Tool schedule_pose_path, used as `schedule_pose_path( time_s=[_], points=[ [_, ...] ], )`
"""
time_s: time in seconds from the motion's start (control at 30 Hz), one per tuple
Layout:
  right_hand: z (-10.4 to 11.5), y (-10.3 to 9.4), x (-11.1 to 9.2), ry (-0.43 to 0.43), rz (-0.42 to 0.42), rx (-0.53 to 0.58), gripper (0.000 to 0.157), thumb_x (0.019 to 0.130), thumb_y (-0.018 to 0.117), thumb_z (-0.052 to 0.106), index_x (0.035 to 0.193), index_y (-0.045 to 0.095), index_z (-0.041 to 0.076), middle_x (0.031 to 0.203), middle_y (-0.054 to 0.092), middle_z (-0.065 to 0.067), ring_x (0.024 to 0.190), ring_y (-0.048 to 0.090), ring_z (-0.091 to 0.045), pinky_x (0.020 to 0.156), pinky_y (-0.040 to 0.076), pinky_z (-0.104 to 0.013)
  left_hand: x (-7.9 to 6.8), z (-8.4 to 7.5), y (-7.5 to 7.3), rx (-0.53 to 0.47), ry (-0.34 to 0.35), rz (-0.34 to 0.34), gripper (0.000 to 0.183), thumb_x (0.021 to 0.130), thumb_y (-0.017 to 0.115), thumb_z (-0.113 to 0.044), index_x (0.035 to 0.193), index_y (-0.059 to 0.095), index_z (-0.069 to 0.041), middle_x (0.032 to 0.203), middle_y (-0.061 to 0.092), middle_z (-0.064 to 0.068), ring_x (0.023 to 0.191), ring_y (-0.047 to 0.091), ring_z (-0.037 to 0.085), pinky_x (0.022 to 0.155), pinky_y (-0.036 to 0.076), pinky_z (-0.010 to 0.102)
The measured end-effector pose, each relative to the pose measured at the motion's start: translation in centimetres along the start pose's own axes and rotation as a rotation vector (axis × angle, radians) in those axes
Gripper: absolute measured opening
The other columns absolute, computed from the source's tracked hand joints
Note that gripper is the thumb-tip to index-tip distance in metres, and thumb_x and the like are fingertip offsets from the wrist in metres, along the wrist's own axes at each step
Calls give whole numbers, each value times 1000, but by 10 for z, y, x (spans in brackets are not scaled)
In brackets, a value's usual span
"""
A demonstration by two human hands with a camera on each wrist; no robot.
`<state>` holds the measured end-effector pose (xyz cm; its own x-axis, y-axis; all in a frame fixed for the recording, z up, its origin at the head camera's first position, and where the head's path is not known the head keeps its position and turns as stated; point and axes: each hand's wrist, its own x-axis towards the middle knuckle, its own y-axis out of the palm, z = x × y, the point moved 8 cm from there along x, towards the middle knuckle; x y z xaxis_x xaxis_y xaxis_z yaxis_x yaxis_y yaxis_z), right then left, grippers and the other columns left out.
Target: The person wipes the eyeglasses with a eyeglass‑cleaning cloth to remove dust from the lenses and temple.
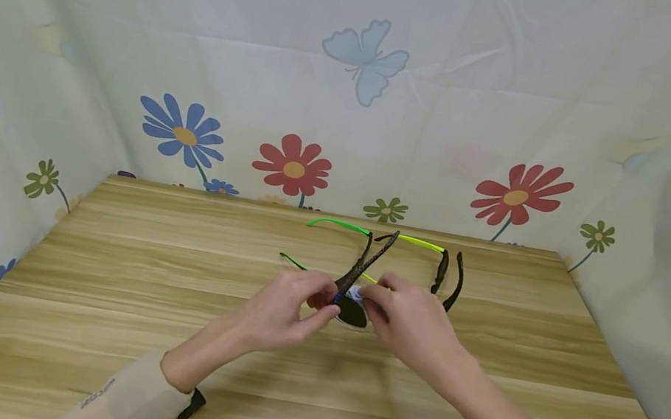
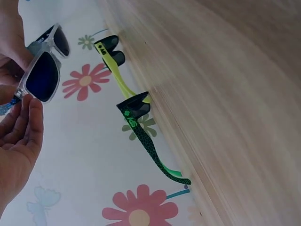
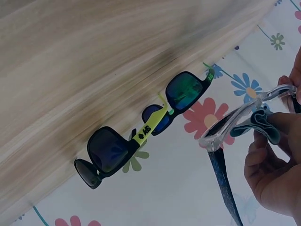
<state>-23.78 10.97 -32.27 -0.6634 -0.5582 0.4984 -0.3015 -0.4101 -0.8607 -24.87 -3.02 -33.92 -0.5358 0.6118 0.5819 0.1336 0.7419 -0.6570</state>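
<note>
Sunglasses with a clear frame, dark lenses and dark speckled temples are held above the table, temples unfolded. My left hand pinches them at one end, near the hinge, as the head view shows. In my right hand a small blue-grey cloth is bunched between thumb and fingers, against the inner side of the frame. The right hand hides part of the sunglasses in the head view. Left fingertips touch the rim's lower corner in the left wrist view.
Behind the hands on the wooden table stand two more pairs: green-and-black sunglasses to the left and sunglasses with yellow temples to the right. A flowered curtain closes off the back and sides.
</note>
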Motion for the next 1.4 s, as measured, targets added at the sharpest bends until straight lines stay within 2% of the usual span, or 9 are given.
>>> schedule_pose_path(
  time_s=[0.17, 0.4, 0.5, 0.67, 0.83, 0.9, 1.03, 1.17, 1.4],
  points=[
    [-7, -7, -2, 51, -20, -13, 8, 88, 79, 3, 96, 76, 3, 82, 60, 0, 57, 54, -6, 50, 45, -22, -2, 4, -4, 14, -27, 3, 10, 94, 74, -7, 91, 64, -8, 82, 62, -4, 72, 60, 8, 66, 57, 30],
    [-16, 2, -6, 124, 86, -37, 7, 88, 78, 5, 91, 73, 2, 79, 57, 0, 60, 53, -7, 52, 46, -24, -1, 5, -10, 29, -32, -15, 13, 89, 77, -4, 89, 65, -8, 80, 63, -3, 71, 59, 5, 63, 59, 31],
    [-18, 7, -7, 135, 108, -34, 7, 88, 79, 5, 90, 73, 1, 77, 57, 1, 61, 52, -7, 52, 46, -24, 0, 5, -11, 29, -37, -16, 13, 89, 76, -4, 88, 64, -8, 79, 62, -4, 70, 59, 6, 63, 59, 31],
    [-18, 11, -7, 129, 115, -32, 7, 88, 79, 6, 90, 74, 2, 77, 58, 1, 60, 52, -7, 51, 46, -23, 0, 5, -12, 29, -38, -23, 15, 88, 75, -3, 86, 61, -9, 77, 60, -4, 68, 61, 14, 63, 57, 30],
    [-17, 12, -6, 123, 113, -34, 6, 89, 79, 7, 91, 75, 3, 76, 58, 1, 60, 51, -6, 51, 45, -23, 0, 4, -14, 36, -12, -37, 16, 87, 76, -3, 86, 61, -8, 77, 60, -3, 69, 59, 11, 62, 57, 32],
    [-18, 12, -6, 123, 109, -26, 5, 90, 78, 7, 90, 75, 4, 75, 56, 3, 59, 49, -5, 50, 43, -22, 0, 3, -14, 44, -1, -39, 16, 87, 76, -3, 86, 61, -8, 78, 60, -3, 70, 58, 9, 62, 56, 29],
    [-21, 13, -7, 108, 90, -21, 3, 89, 78, 4, 89, 75, 5, 72, 52, 3, 57, 47, -6, 50, 43, -23, 0, 3, -13, 45, 18, -41, 15, 87, 75, -2, 88, 62, -8, 79, 61, -3, 70, 60, 14, 63, 54, 24],
    [-25, 13, -7, 95, 77, -39, 4, 88, 78, 2, 87, 75, 4, 72, 53, 2, 58, 51, -8, 53, 47, -25, 0, 2, -15, 44, 32, -53, 13, 88, 75, -2, 88, 63, -8, 80, 62, -3, 70, 61, 13, 64, 52, 19],
    [-29, 15, -6, 122, 111, -75, 6, 90, 76, 2, 85, 75, 3, 71, 52, 1, 60, 55, -10, 56, 52, -27, -1, -1, -16, 59, 74, -63, 13, 89, 74, -4, 87, 62, -8, 81, 61, -3, 72, 60, 13, 66, 51, 16]
  ],
)
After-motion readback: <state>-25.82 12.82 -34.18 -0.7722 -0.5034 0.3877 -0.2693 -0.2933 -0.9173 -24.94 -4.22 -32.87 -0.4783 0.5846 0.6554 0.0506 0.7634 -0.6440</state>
